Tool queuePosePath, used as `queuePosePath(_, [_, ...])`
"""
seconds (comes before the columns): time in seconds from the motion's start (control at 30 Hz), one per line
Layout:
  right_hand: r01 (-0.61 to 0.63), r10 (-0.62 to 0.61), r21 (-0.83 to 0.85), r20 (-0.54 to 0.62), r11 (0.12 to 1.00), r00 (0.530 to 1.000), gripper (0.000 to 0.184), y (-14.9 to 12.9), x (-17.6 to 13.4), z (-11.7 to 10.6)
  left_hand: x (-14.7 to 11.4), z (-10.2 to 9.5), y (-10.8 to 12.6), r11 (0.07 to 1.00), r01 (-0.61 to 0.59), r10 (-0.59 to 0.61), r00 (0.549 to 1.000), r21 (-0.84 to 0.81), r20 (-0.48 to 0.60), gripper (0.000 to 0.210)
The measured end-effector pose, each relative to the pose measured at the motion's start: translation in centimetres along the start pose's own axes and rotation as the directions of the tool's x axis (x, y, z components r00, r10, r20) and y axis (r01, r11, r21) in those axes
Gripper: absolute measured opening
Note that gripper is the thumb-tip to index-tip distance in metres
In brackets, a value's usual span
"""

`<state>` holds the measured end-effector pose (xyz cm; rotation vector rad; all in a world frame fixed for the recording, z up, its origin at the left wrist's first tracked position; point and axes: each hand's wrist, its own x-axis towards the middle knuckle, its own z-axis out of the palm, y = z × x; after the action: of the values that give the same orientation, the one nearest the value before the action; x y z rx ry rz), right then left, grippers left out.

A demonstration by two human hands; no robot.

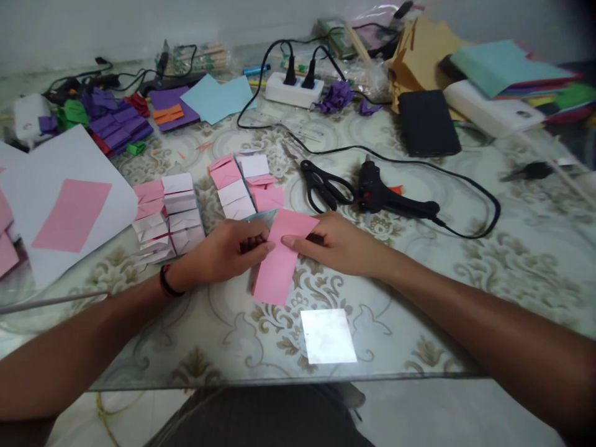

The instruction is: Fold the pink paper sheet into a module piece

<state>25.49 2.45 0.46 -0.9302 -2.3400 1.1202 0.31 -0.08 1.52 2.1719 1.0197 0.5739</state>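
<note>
Over the middle of the table, both hands pinch a pink paper strip that hangs at a slant. My left hand grips its left edge, thumb and fingers closed; a dark band circles that wrist. My right hand has its thumb flat on the front of the strip with fingers behind. Just beyond are two panels of folded pink and white paper, a left panel and a right panel. Below the strip a bright white square shows on the tabletop; whether it is paper or a reflection is unclear.
Black scissors and a black hot glue gun with a looping cord lie beyond my right hand. A white power strip stands at the back. White sheets lie left, a black box-like item and stacked coloured paper right.
</note>
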Motion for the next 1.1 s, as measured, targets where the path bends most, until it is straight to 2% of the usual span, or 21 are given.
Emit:
queuePosePath(0.4, [0.032,-0.032,0.008,0.001,0.999,0.999,0.054,0.1,0.21,0.08,0.1,-0.16,0.38,0.998,0.057,-0.057,0.998,-0.018,0.03,0.031])
queuePosePath(0.67, [0.013,-0.014,0.016,0.012,1.0,1.0,0.052,-0.04,0.4,0.05,-0.07,-0.03,0.07,0.999,0.034,-0.034,0.999,-0.022,0.004,0.033])
queuePosePath(0.93, [0.004,-0.004,0.029,0.031,1.0,1.0,0.056,-0.12,0.49,-0.03,0.01,-0.23,0.5,0.995,0.093,-0.093,0.995,-0.023,0.038,0.033])
queuePosePath(1.1, [0.016,-0.016,0.024,0.017,1.0,1.0,0.057,0.1,0.48,0.02,-0.07,-0.13,0.25,0.996,0.089,-0.087,0.995,-0.032,0.047,0.032])
